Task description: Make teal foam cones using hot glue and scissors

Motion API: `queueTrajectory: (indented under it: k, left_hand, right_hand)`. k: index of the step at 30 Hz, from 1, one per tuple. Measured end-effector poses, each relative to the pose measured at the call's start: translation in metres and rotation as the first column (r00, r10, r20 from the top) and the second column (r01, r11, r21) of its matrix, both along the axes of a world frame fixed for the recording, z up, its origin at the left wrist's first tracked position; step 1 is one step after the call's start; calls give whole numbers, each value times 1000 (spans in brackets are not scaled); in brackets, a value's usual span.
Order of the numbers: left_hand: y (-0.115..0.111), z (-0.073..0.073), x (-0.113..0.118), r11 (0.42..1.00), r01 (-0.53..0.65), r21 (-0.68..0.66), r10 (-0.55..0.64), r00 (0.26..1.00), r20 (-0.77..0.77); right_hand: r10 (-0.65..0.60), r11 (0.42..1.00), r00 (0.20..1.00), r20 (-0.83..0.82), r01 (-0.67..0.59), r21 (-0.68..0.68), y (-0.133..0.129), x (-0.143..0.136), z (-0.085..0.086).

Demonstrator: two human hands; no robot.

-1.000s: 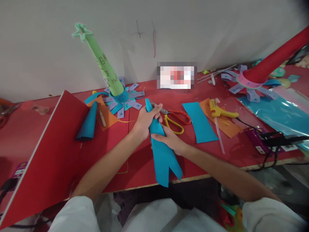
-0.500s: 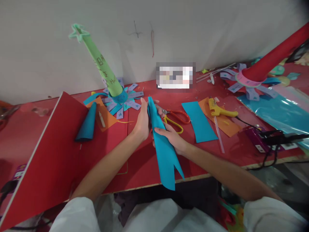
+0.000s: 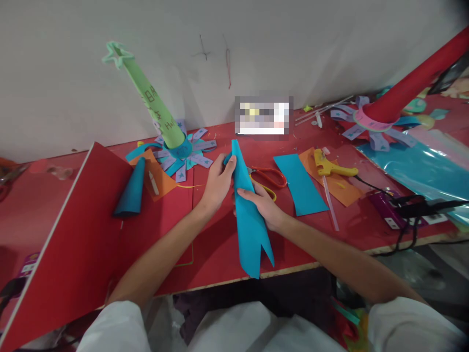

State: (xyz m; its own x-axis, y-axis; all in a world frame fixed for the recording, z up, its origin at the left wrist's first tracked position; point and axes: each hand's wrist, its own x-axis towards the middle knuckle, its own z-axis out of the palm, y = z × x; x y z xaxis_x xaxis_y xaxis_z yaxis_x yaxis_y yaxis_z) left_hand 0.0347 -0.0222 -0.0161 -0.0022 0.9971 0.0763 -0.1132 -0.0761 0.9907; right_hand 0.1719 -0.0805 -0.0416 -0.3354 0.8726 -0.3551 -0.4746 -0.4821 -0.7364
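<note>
A long blue paper [image 3: 251, 225], rolled into a narrow cone with a notched lower end, is held between my two hands over the red table [image 3: 216, 259]. My left hand [image 3: 220, 181] grips its upper left edge, thumb on the front. My right hand [image 3: 262, 203] wraps round the middle from the right, with its thumb across the paper and some fingers hidden behind. Scissors with red and yellow handles [image 3: 269, 176] lie just beyond my right hand. A flat blue piece [image 3: 302, 186] rests to the right.
Left are a dark blue cone [image 3: 132, 190], a red board [image 3: 73, 234] and a green tower [image 3: 156, 102] on a paper flower base. A yellow glue gun [image 3: 333, 166] lies on orange paper [image 3: 348, 191] at right, near a red tube [image 3: 417, 83] and black cables [image 3: 421, 208].
My left hand has gone from lying flat along the paper to pinching its upper edge with the thumb in front. The cone stands a little more upright.
</note>
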Motion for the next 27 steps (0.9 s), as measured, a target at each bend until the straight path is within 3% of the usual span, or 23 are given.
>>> queueTrajectory:
  k: [6, 13, 20, 27]
  left_hand:
    - [6, 2, -8, 978, 42, 205, 5, 974, -225]
    - [2, 14, -9, 978, 46, 201, 29, 936, -352]
    - [-3, 18, -9, 966, 93, 239, 10, 919, -395]
    - [4, 10, -11, 961, 192, 201, -121, 940, -319]
  right_hand:
    - [35, 999, 999, 37, -36, 26, 0, 3, 4]
    - [-14, 991, 995, 94, 1, 137, 0, 1, 3]
    - [-18, 982, 988, 155, -12, 191, 1, 0, -1]
    - [-42, 984, 994, 101, 24, 178, 1, 2, 2]
